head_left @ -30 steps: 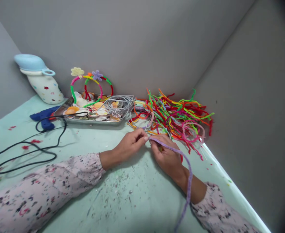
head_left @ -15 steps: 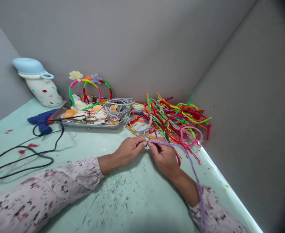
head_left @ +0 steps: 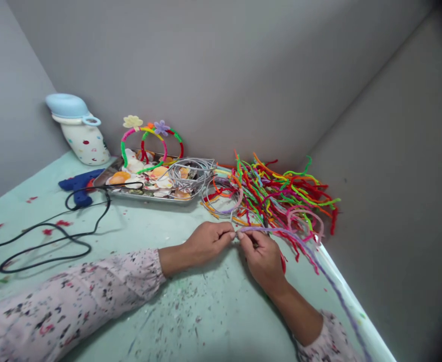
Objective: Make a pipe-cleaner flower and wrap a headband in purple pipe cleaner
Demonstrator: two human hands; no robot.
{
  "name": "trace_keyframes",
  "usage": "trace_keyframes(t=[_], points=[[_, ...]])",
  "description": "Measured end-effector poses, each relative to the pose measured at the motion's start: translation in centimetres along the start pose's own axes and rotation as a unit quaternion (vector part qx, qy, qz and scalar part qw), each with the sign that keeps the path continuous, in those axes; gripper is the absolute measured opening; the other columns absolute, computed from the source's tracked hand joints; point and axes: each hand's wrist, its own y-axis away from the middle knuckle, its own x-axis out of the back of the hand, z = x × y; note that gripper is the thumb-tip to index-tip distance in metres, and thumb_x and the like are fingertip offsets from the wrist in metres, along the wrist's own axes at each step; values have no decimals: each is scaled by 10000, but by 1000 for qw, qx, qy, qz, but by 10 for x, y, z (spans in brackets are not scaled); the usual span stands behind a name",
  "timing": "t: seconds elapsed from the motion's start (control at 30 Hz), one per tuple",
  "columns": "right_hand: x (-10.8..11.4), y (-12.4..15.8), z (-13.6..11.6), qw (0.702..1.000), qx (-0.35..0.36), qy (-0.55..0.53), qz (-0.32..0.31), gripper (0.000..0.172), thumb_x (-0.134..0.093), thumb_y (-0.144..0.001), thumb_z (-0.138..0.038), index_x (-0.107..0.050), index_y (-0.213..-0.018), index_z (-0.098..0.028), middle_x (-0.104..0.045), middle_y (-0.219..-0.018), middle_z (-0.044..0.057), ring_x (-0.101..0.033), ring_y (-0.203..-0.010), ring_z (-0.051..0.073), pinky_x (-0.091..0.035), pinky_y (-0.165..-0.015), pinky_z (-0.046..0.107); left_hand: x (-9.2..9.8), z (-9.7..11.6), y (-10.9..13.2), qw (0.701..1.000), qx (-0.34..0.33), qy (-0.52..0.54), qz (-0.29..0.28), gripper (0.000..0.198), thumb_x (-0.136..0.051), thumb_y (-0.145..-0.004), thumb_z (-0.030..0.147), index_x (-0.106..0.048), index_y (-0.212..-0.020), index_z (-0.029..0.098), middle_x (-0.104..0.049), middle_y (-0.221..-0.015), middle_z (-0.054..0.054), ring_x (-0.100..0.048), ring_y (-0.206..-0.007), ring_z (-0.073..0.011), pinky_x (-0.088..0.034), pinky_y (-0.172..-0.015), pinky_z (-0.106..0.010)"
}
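My left hand (head_left: pixel 210 242) and my right hand (head_left: pixel 263 259) meet over the table, thumbs and forefingers pinched almost tip to tip. A fuzzy purple pipe cleaner (head_left: pixel 333 284) leaves the right fingertips, crosses over that hand and trails down past the right forearm. In the left pinch is thin grey wire (head_left: pixel 231 216), which seems to belong to the wire hoop (head_left: pixel 206 200) just behind; the fingers hide most of the join. Beneath my right hand, a red handle (head_left: pixel 283 262) shows partly, perhaps of scissors.
A heap of coloured pipe cleaners (head_left: pixel 281 188) lies behind my right hand. A metal tray (head_left: pixel 149 200) of shells bears coiled wire (head_left: pixel 193 172) and flower-topped hoops (head_left: pixel 124 151). A blue glue gun (head_left: pixel 80 186) with a black cord (head_left: pixel 93 229) and a white bottle (head_left: pixel 85 143) stand left.
The whole scene has shifted right and slightly down in view. Both hands keep their pinch; the purple pipe cleaner's loose end has swung outward to the right, off the sleeve.
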Motion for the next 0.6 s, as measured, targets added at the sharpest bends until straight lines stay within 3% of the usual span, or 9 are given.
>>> trace_keyframes(t=[0.2,0.6], points=[[0,1,4,999,29,26,11,216,-513,-869,-322,-642,-748,-197,-673,-711,36,-624,-689,186,-475,-675,301,-1,-2,-1,1000,-6,4,4,279,-399,-896,298,-591,-745,163,-545,-671,7,-475,-644,-122,-348,-609,-215],[-2,-1,2,999,35,-1,-21,176,-537,-849,-280,-629,-972,-194,-695,-934,71,-647,-873,211,-510,-806,343,0,-4,0,999,21,38,21,300,-376,-901,328,-575,-752,161,-522,-671,1,-450,-644,-132,-344,-601,-231]])
